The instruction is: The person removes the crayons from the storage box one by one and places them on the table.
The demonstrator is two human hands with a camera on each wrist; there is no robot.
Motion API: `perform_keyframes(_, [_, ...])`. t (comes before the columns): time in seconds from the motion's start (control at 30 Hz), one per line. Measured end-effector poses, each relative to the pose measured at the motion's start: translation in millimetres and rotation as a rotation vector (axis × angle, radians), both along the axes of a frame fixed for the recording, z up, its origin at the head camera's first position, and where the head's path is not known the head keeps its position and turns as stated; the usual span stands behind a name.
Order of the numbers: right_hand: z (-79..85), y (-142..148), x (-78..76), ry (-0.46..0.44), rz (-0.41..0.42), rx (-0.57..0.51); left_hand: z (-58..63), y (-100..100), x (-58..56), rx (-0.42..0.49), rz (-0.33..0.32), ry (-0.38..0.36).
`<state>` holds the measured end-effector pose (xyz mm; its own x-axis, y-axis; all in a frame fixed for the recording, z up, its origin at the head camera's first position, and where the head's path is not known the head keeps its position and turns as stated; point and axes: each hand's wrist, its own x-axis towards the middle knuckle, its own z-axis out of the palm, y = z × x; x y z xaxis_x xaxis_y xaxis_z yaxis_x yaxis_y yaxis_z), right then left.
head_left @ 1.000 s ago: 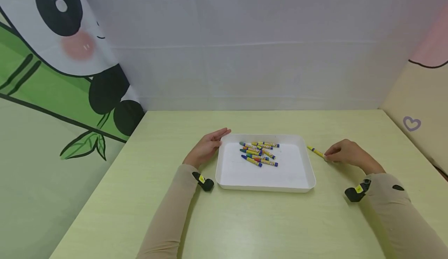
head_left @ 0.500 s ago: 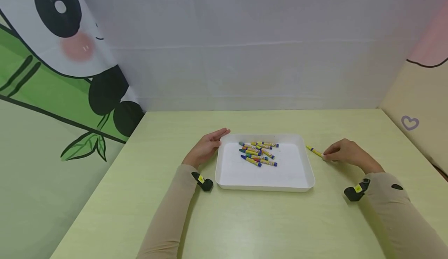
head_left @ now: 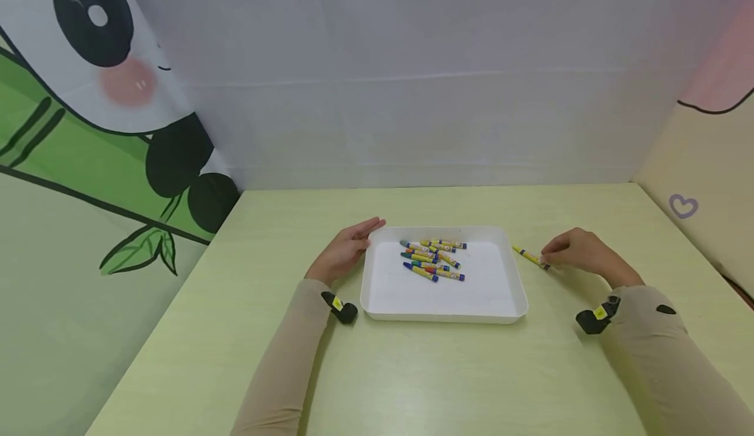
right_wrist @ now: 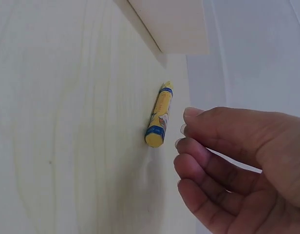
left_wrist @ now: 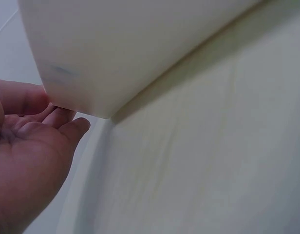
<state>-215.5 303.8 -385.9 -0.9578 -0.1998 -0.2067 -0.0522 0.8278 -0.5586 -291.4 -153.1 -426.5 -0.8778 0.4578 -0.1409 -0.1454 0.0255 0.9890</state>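
My left hand (head_left: 344, 253) is at the back left corner of a white tray (head_left: 448, 315). Its thumb touches the rim in the left wrist view, and the other fingers extend fairly straight past the corner. Several crayons (head_left: 419, 272) in yellow wrappers lie in a loose pile inside the tray. To the tray's right, a yellow crayon (right_wrist: 159, 117) lies on the table, its blue-banded blunt end toward me. Beside that end is my right hand (head_left: 580, 253), fingers loosely bent. In the right wrist view, a gap separates the fingertips (right_wrist: 191, 114) from the crayon.
The pale wood-look table (head_left: 424, 377) meets a light cloth backdrop (head_left: 412, 128) at the back. Cartoon-printed panels stand at the left and right sides. A black wrist camera (head_left: 597, 318) sits at each sleeve cuff.
My right hand has let go of the yellow crayon's end and lifted slightly; the blue end band now shows. The left hand stays at the tray. The head view has shifted slightly.
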Motion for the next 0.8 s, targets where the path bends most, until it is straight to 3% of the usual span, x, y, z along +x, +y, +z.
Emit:
perform_keyframes(0.37, [11.0, -2.9, 2.3, 0.047, -0.007, -0.021, -2.5, 0.0, -0.6, -0.018, 0.009, 0.012])
perform_keyframes(0.8, [30.3, -27.6, -1.7, 0.074, -0.002, -0.054, -2.0, 0.5, -1.4, -0.031, 0.005, 0.016])
